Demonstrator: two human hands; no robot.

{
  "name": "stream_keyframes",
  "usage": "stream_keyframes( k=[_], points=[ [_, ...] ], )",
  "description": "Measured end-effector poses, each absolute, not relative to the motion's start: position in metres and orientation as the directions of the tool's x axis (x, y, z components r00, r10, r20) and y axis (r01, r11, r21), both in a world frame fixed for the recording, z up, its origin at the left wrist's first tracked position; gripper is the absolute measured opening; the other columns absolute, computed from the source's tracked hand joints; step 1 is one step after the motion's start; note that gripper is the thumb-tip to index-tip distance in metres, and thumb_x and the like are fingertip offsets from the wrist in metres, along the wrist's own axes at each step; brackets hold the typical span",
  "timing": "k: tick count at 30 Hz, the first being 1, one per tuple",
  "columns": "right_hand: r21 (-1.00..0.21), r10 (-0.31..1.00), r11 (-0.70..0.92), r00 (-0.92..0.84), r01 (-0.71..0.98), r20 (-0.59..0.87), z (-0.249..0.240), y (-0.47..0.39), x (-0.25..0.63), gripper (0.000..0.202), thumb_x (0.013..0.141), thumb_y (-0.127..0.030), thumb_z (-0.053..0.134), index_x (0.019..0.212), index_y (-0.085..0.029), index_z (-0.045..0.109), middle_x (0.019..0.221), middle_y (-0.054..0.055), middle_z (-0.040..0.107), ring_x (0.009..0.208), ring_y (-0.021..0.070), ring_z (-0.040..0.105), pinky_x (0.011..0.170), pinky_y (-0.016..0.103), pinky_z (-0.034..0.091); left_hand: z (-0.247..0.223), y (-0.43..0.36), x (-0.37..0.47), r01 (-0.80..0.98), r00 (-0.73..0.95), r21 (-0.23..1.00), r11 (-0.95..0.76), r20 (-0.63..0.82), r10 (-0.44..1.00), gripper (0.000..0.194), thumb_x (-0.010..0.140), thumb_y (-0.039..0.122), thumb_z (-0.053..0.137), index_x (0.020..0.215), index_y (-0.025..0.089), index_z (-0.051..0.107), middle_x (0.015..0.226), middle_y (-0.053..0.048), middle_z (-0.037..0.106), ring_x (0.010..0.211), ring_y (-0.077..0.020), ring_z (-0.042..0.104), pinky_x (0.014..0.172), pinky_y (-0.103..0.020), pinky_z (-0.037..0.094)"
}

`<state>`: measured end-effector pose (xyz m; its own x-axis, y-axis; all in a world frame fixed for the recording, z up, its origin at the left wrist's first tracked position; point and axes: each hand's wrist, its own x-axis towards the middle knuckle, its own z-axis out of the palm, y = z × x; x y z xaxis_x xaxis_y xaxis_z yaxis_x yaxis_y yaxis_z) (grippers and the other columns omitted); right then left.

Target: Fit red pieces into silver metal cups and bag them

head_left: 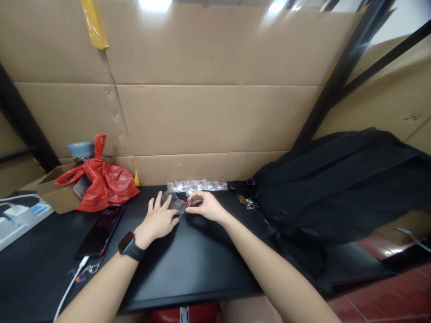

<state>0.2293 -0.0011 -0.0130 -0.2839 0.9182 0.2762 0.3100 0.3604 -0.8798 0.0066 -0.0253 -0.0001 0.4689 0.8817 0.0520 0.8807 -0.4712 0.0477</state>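
Note:
On the black tabletop (188,264), my left hand (159,220) lies with its fingers spread over a small clear plastic bag (173,202). A dark watch is strapped round that wrist. Just to the right, thumb and fingertips of my right hand (209,208) pinch a small shiny metal piece (190,203) at the bag's right end. A bit of red shows beside it; its exact kind is too small to make out. Behind both hands, several clear packets (197,185) with red marks lie in a row against the cardboard wall.
A phone (100,232) on a white cable lies at left, near a red plastic bag (106,184), a cardboard box (60,193) and a white power strip (25,220). A black backpack (343,188) fills the right side, with keys (250,204) beside it. Cardboard (215,116) walls the back.

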Motion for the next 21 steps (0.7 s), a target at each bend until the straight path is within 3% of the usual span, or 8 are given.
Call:
stream_keyframes(
  k=[4,7,10,14,21],
  points=[
    [-0.783,0.919,0.387,-0.273,0.487,0.284,-0.014,-0.003,0.228,0.03,0.063,-0.031,0.085,0.086,-0.02,0.07,0.088,0.003,0.074,0.088,0.0208,0.069,0.083,0.033,0.053,-0.002,-0.027,0.006,0.891,0.451,0.094,-0.444,-0.064,0.89,0.044,0.094,0.047,0.046,0.138,0.046,0.052,0.159,-0.005,0.034,0.147,-0.051,0.003,0.108,-0.076,0.008],
    [-0.762,0.927,0.372,-0.261,0.53,0.271,-0.014,-0.004,0.225,0.027,0.065,-0.028,0.084,0.087,-0.02,0.071,0.088,0.002,0.075,0.088,0.0194,0.069,0.082,0.031,0.052,-0.005,-0.026,0.003,0.875,0.483,0.105,-0.472,-0.124,0.867,0.047,0.096,0.049,0.043,0.143,0.048,0.044,0.159,-0.005,0.033,0.148,-0.0483,0.004,0.109,-0.075,0.006],
    [-0.723,0.932,0.361,-0.258,0.589,0.256,-0.016,-0.004,0.224,0.024,0.066,-0.027,0.084,0.086,-0.02,0.071,0.087,0.002,0.075,0.085,0.0183,0.068,0.079,0.028,0.051,-0.003,-0.025,0.002,0.846,0.533,0.132,-0.517,-0.19,0.824,0.048,0.096,0.051,0.042,0.144,0.049,0.042,0.161,-0.005,0.028,0.149,-0.0438,0.001,0.112,-0.072,0.007],
    [-0.567,0.922,0.388,-0.321,0.726,0.218,-0.015,-0.004,0.23,0.017,0.07,-0.029,0.082,0.081,-0.021,0.072,0.085,0.001,0.075,0.083,0.0185,0.067,0.075,0.027,0.048,0.005,-0.027,0.003,0.817,0.576,0.163,-0.553,-0.248,0.779,0.048,0.096,0.051,0.044,0.144,0.051,0.039,0.162,-0.006,0.023,0.151,-0.0377,0.001,0.112,-0.07,0.007],
    [-0.38,0.85,0.522,-0.5,0.763,0.165,-0.001,-0.01,0.242,0.021,0.075,-0.023,0.079,0.096,-0.027,0.077,0.099,0.002,0.075,0.093,0.0197,0.068,0.083,0.028,0.046,0.015,-0.031,0.005,0.758,0.652,0.224,-0.612,-0.276,0.706,0.048,0.095,0.045,0.05,0.142,0.052,0.041,0.162,-0.007,0.021,0.152,-0.0303,0.008,0.112,-0.071,0.006]
  ],
)
